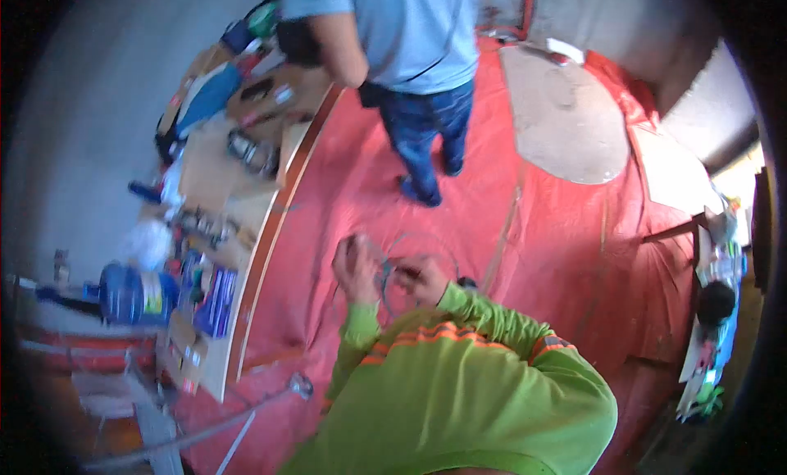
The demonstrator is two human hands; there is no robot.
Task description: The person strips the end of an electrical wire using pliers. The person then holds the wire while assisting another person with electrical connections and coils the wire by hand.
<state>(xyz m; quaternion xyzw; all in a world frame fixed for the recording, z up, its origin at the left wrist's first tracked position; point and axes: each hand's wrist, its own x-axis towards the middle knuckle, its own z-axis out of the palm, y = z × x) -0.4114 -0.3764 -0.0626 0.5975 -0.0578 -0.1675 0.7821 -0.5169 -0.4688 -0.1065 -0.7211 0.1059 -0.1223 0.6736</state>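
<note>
My left hand (356, 268) is raised in front of my chest, fingers bent together as in a pinch; what they hold is too blurred to make out. Close to its right, my right hand (421, 280) has its fingers curled around a thin looped cable (424, 234). The loop hangs around and above the right hand, over the red floor sheet (328, 204). Its strand also passes between both hands. Green sleeves with orange bands cover my arms. A small dark thing (466, 283) shows beside my right wrist.
Ahead, a person (418, 90) in a light blue shirt stands at a long wooden table (217, 168) loaded with tools and boxes. A blue water jug (139, 295) sits at its near end. Flat boards (566, 122) lie at right, near a cluttered shelf (713, 311). A metal pole (213, 430) crosses lower left.
</note>
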